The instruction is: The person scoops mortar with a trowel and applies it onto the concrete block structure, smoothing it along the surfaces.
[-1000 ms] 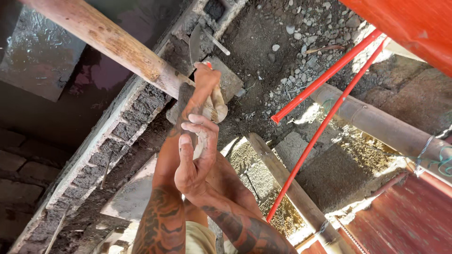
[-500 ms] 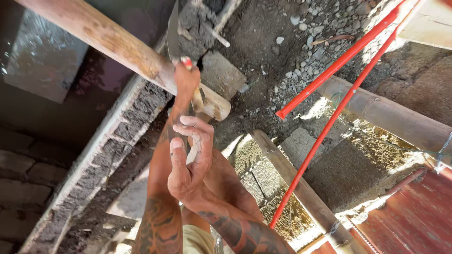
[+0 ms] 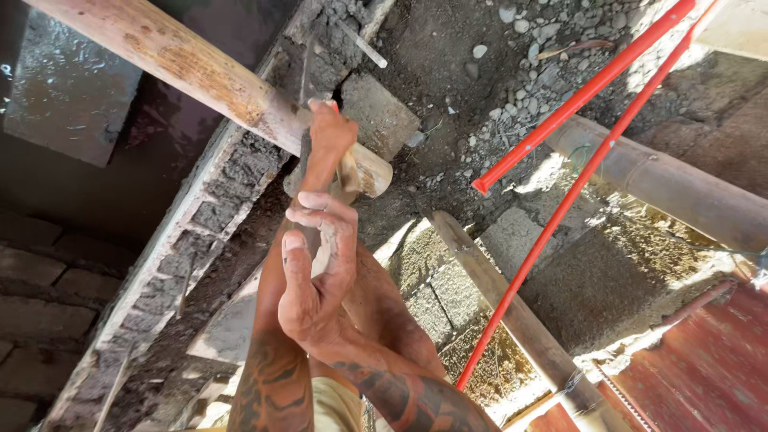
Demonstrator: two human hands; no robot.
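Note:
My left hand (image 3: 330, 134) reaches far out and is closed round the red-tipped handle of a trowel (image 3: 306, 74). The grey blade stands edge-on against the mortar at the top of a grey block wall (image 3: 210, 210). A loose concrete block (image 3: 382, 114) sits just right of that hand on the wall. My right hand (image 3: 314, 282) hovers nearer to me, over my left forearm. Its fingers are apart and curled, dusted with pale mortar, and hold nothing.
A thick wooden pole (image 3: 192, 68) crosses from upper left to just under my left hand. Two red metal rods (image 3: 578, 100) slant across the right side. A bamboo pole (image 3: 680, 186), a wooden beam (image 3: 512, 316) and gravel (image 3: 528, 48) lie below.
My left hand has lifted the trowel away from the loose block and up to the wall's top. The blade now stands edge-on. My right hand has stayed in place, fingers spreading slightly.

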